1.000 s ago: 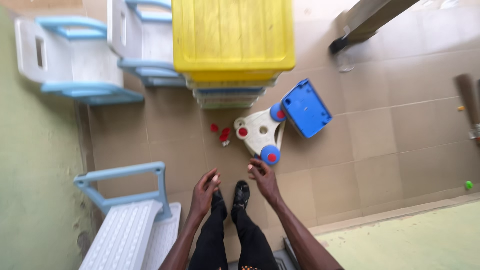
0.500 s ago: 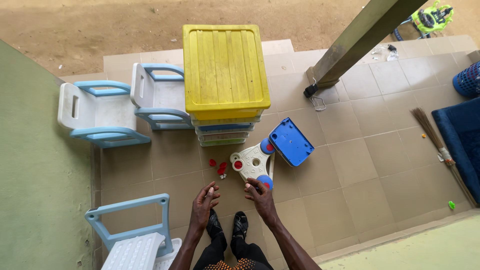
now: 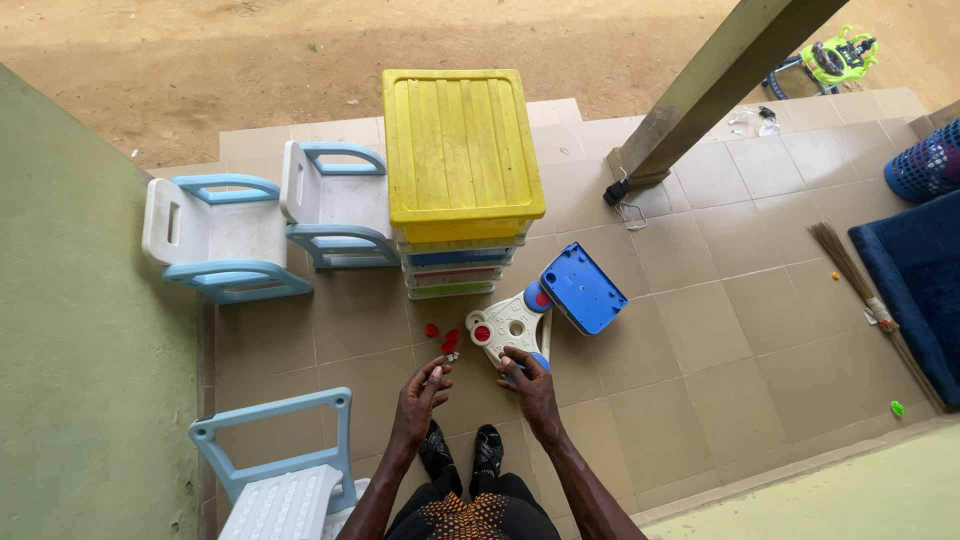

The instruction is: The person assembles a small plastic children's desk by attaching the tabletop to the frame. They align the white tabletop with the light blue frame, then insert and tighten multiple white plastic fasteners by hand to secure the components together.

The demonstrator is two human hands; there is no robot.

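Since a second ago your right hand [image 3: 533, 388] has closed its fingers on the cream toy base [image 3: 510, 328] on the tiles, while your left hand [image 3: 420, 393], loosely curled and seemingly empty, hovers by the red pieces [image 3: 446, 340].

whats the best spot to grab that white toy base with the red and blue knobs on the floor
Take the white toy base by its near rounded edge, coming from above on the person's side, where the right hand already touches it. It lies flat on the tiles, and the blue panel crowds its far right, so that side looks awkward.
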